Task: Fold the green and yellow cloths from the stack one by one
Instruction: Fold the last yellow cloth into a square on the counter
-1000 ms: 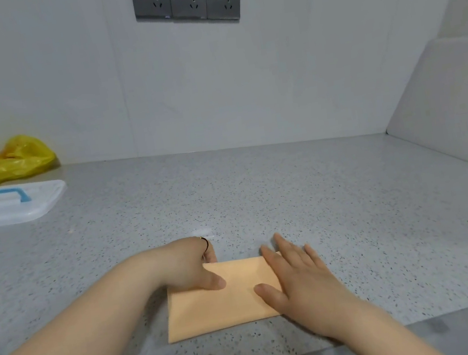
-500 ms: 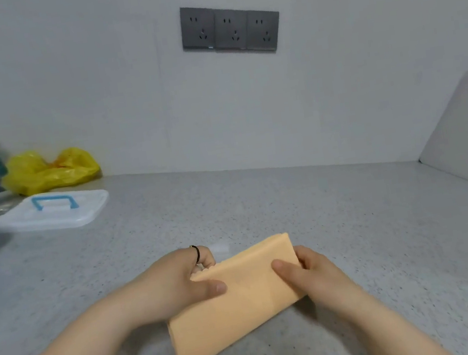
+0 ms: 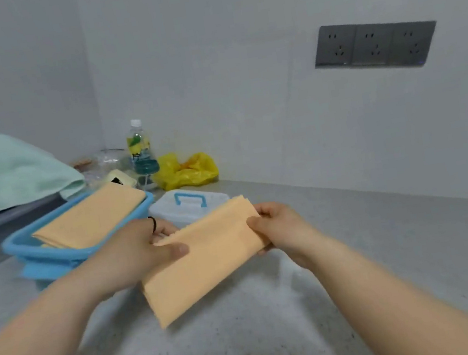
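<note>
I am watching both hands holding a folded yellow-orange cloth (image 3: 205, 257) up off the bench (image 3: 404, 249), roughly in the middle of my view. The left hand (image 3: 128, 254) is gripping the cloth's nine o'clock edge, its thumb lying across the front and the other fingers (image 3: 165, 228) curling behind (a dark ring is showing on one of them). The right hand (image 3: 282, 227) is pinching the three o'clock edge, thumb on the front, the rest clamped round the back. The cloth is hanging tilted, its upper corner pointing toward one o'clock and its lower corner dropping toward seven o'clock.

At ten o'clock from the cloth a blue basket (image 3: 41, 257) is sitting on the bench, and a stack (image 3: 90, 220) of folded cloths of the same colour is lying in it, rising above the rim. At twelve o'clock, just behind the held cloth, a white lid (image 3: 167, 208) with a blue handle is lying flat beside the basket. Farther back at eleven o'clock a bottle (image 3: 139, 149) is standing upright, with a crumpled yellow bag (image 3: 186, 170) beside it against the wall. A pale green towel (image 3: 4, 172) is lying heaped at nine o'clock, behind the basket. Three grey sockets (image 3: 374, 45) are sitting on the wall at two o'clock.
</note>
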